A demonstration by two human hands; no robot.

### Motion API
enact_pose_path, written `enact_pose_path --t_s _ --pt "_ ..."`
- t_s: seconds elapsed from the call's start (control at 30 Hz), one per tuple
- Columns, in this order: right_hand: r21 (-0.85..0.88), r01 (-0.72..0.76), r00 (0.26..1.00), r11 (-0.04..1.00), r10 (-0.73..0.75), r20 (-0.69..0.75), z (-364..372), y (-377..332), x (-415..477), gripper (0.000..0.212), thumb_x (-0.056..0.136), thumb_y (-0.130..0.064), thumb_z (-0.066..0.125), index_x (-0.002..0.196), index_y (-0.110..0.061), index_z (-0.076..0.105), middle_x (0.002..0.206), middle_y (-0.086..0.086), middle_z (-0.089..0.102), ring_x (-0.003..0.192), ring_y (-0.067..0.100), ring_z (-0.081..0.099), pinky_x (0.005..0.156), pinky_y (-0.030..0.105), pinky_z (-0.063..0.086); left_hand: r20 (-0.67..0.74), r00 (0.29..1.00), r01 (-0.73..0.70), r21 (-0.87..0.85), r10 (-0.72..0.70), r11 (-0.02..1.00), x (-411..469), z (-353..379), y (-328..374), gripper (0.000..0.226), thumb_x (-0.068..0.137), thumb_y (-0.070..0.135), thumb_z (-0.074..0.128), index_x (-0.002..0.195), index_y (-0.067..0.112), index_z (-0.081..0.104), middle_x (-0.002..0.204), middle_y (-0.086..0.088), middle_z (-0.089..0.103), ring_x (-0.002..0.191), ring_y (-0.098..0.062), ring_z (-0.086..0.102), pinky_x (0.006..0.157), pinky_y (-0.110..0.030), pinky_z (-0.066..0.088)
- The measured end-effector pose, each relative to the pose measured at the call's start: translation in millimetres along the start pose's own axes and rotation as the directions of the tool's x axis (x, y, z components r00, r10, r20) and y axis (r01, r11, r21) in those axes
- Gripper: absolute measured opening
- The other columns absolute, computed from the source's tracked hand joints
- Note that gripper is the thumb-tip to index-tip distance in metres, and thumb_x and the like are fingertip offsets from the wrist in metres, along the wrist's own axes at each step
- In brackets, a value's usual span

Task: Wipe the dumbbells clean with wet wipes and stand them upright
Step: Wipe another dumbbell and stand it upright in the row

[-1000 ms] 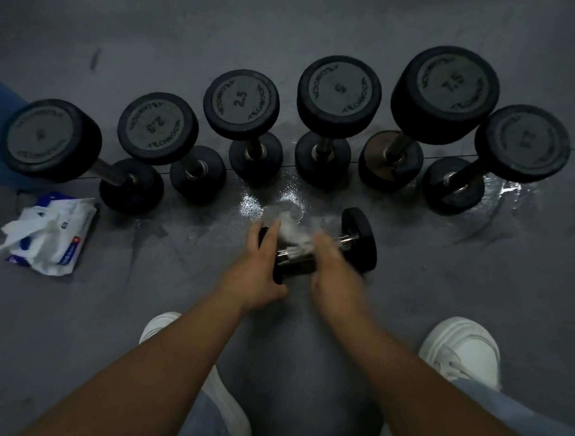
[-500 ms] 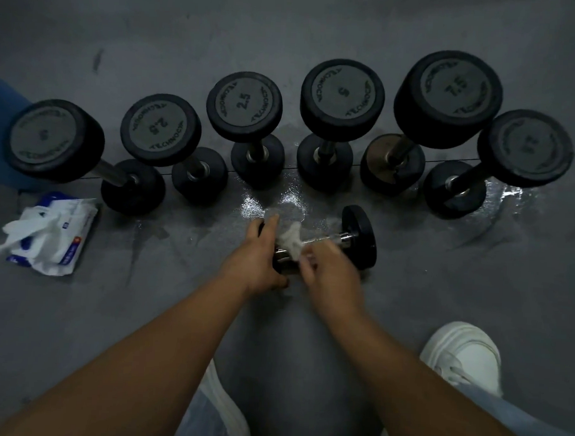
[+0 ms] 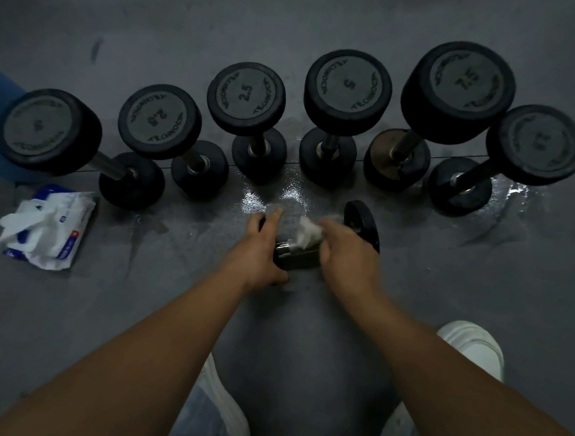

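head, left hand (image 3: 259,253) grips dumbbell (image 3: 362,226), right hand (image 3: 348,253) clutches wipe (image 3: 308,233)

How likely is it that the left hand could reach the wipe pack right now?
Probably yes, if it lets go first. The left hand grips the end of the lying dumbbell; only bare floor lies between it and the wipe pack to its left, and the standing dumbbells are set further back.
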State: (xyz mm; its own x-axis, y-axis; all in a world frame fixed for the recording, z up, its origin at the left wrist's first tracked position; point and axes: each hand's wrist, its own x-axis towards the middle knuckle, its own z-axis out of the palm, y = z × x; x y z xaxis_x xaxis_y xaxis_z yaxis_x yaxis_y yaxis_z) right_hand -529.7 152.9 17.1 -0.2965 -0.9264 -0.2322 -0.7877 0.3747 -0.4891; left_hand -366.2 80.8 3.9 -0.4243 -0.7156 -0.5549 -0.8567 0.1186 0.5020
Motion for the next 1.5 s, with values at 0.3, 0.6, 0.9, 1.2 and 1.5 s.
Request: enact_pose_path --t_s 0.3,0.6,0.9,1.2,1.5 --pt "-0.037 -0.164 0.986 0.986 0.164 -0.003 9.6 -7.0 8.6 0.038 0.089 -0.054 0.053 0.089 -0.017 0.062 0.099 0.006 0.059 0.088 0.027 0.061 0.069 0.034 0.048 -0.004 1.0 0.003 0.021 -0.003 1.0 -0.8 -6.2 4.8 0.113 0.058 0.019 0.084 0.151 0.03 0.021 0.149 -0.001 0.019 0.109 -0.027 0.057 0.086 -0.04 0.056" --pt "0.06 -0.22 0.974 0.974 0.223 -0.05 4.9 -10.5 16.8 0.012 0.095 -0.021 0.042 0.102 -0.015 0.05 0.098 0.014 0.062 0.087 0.036 0.061 0.064 0.034 0.039 -0.002 1.0 -0.001 -0.008 0.001 1.0 -0.1 -5.8 4.1 0.11 0.057 0.018 0.085 0.148 0.031 0.025 0.146 0.0 0.02 0.107 -0.028 0.057 0.087 -0.04 0.055" --pt "0.212 -0.234 0.97 0.949 0.243 -0.016 16.7 -10.3 7.7 0.02 0.094 -0.021 0.049 0.113 -0.015 0.048 0.096 0.014 0.069 0.092 0.036 0.065 0.076 0.04 0.052 0.008 1.0 0.002 -0.029 -0.002 1.0 1.3 -5.8 3.0 0.111 0.057 0.018 0.084 0.149 0.032 0.023 0.148 0.0 0.018 0.112 -0.027 0.056 0.091 -0.041 0.054" --pt "-0.001 -0.053 0.995 0.999 0.052 -0.086 17.7 -8.8 8.9 0.011 0.085 -0.019 0.061 0.083 -0.012 0.07 0.096 0.005 0.061 0.086 0.024 0.057 0.072 0.036 0.049 0.0 1.0 0.003 -0.044 -0.003 0.999 4.0 -3.3 0.4 0.111 0.055 0.016 0.085 0.148 0.032 0.026 0.147 0.0 0.019 0.113 -0.027 0.055 0.092 -0.041 0.054" --pt "-0.18 0.199 0.973 0.963 -0.216 -0.078 25.7 -10.1 -2.0 0.016 0.076 -0.019 0.059 0.089 -0.025 0.066 0.088 -0.007 0.066 0.089 0.021 0.06 0.071 0.035 0.045 0.033 0.999 0.005 -0.094 -0.002 0.996 3.9 -8.0 2.1 0.11 0.052 0.013 0.084 0.145 0.034 0.028 0.146 0.0 0.018 0.109 -0.028 0.056 0.09 -0.042 0.056"
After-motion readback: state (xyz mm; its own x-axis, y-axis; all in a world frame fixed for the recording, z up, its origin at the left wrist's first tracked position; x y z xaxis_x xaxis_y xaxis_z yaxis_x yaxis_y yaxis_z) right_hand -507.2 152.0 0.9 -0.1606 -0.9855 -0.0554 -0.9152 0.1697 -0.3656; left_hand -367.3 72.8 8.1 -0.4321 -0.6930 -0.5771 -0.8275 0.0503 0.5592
